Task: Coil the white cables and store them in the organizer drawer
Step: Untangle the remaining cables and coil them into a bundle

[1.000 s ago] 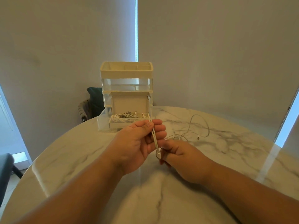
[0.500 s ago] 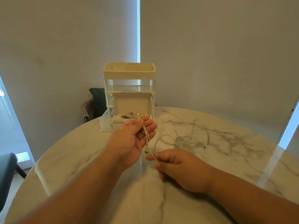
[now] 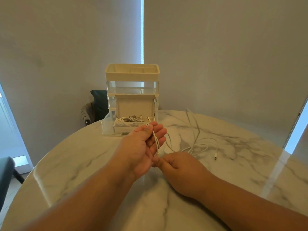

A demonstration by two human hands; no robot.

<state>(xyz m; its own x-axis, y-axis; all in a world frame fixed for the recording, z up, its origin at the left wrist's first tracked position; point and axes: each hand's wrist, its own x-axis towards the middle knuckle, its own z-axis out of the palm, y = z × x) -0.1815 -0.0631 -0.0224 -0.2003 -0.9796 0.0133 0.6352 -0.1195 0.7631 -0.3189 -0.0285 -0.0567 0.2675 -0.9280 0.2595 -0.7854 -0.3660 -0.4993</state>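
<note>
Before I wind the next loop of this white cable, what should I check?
1. Left hand grips the white cable under its thumb: ok.
2. Right hand pinches the cable beside the left hand: ok.
3. Loose tail free of knots: cannot tell.
4. Far plug lies free on the table: ok.
5. Organizer drawer pulled open: ok.
6. Room left in the drawer: cannot tell.

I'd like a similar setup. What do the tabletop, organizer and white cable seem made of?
Tabletop: marble or a marble-look slab, white with grey veins, polished, as it mirrors window light. Organizer: see-through, acrylic-like walls, with a matte cream plastic top tray. White cable: smooth plastic or rubber jacket, flexible, lying in loose loops.
</note>
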